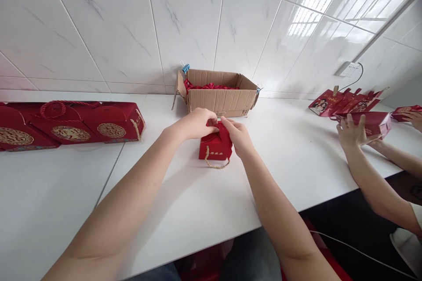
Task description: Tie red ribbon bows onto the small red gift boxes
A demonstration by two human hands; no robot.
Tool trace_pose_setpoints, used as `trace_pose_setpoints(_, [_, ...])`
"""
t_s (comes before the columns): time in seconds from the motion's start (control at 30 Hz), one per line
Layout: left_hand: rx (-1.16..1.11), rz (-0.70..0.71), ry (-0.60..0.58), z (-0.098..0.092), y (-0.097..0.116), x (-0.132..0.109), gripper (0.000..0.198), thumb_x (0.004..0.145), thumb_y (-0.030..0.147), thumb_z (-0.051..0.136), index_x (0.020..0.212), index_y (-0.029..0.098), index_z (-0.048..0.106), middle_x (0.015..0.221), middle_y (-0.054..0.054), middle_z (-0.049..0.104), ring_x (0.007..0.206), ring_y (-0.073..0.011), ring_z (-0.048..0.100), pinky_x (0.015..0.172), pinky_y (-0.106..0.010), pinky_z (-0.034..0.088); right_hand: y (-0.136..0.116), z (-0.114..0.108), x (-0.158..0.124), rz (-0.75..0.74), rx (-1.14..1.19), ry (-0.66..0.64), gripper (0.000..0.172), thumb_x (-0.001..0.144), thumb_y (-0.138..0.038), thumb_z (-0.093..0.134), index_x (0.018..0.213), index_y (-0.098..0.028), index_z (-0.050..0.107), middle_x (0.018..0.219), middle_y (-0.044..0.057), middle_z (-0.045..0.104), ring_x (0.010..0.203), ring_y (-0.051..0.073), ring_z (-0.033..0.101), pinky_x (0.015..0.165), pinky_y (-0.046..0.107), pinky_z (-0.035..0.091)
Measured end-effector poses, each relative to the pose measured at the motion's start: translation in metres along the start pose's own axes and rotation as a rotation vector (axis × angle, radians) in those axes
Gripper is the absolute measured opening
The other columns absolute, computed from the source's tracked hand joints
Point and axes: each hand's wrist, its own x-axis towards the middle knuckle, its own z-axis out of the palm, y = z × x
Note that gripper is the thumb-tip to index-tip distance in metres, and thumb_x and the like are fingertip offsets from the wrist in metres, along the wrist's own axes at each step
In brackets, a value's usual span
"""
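A small red gift box (215,148) with a gold rope handle stands on the white table (184,202) in front of me. My left hand (196,124) is curled over its top from the left, fingers closed on the top flap. From the right, my right hand (238,135) pinches the same top edge. Both hands meet above the box and hide its lid.
An open cardboard box (217,92) holding red material sits against the tiled wall behind. Flat red gift bags (70,125) lie at the left. At the right, another person's hands (351,131) work a red box (374,123) beside a pile of red cartons (346,102).
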Motion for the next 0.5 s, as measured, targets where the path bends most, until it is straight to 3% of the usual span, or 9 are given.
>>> trace_pose_setpoints(0.13, [-0.005, 0.007, -0.021, -0.001, -0.001, 0.0, 0.012, 0.074, 0.024, 0.054, 0.077, 0.021, 0.065, 0.079, -0.004, 0.07, 0.064, -0.0177, 0.06, 0.054, -0.028, 0.042, 0.0, -0.005, 0.003, 0.13, 0.119, 0.039, 0.042, 0.083, -0.054, 0.049, 0.07, -0.018, 0.066, 0.071, 0.004, 0.067, 0.076, 0.019, 0.062, 0.065, 0.028, 0.048])
trace_pose_setpoints(0.27, [-0.023, 0.006, -0.036, -0.002, -0.003, -0.001, 0.013, 0.072, 0.022, 0.054, 0.08, 0.021, 0.065, 0.085, -0.004, 0.07, 0.068, -0.0181, 0.062, 0.054, -0.026, 0.045, 0.004, -0.017, 0.005, 0.143, 0.007, 0.039, 0.015, 0.075, -0.028, 0.052, 0.081, -0.02, 0.062, 0.085, 0.004, 0.069, 0.079, 0.018, 0.062, 0.069, 0.031, 0.049])
trace_pose_setpoints(0.4, [-0.004, 0.006, -0.046, -0.003, -0.003, -0.001, 0.015, 0.073, 0.023, 0.053, 0.082, 0.022, 0.066, 0.087, -0.004, 0.07, 0.069, -0.0176, 0.061, 0.054, -0.026, 0.045, 0.008, -0.03, 0.003, 0.086, -0.047, -0.071, 0.031, 0.07, -0.019, 0.053, 0.1, -0.021, 0.057, 0.104, 0.006, 0.069, 0.092, 0.019, 0.064, 0.076, 0.034, 0.05])
trace_pose_setpoints(0.5, [0.007, 0.016, -0.049, -0.002, -0.004, -0.001, 0.015, 0.074, 0.025, 0.053, 0.081, 0.023, 0.066, 0.087, -0.003, 0.069, 0.068, -0.0175, 0.061, 0.054, -0.026, 0.044, 0.011, -0.036, 0.003, -0.021, -0.123, -0.111, 0.032, 0.072, -0.022, 0.058, 0.104, -0.021, 0.058, 0.098, 0.006, 0.07, 0.093, 0.02, 0.064, 0.08, 0.036, 0.05])
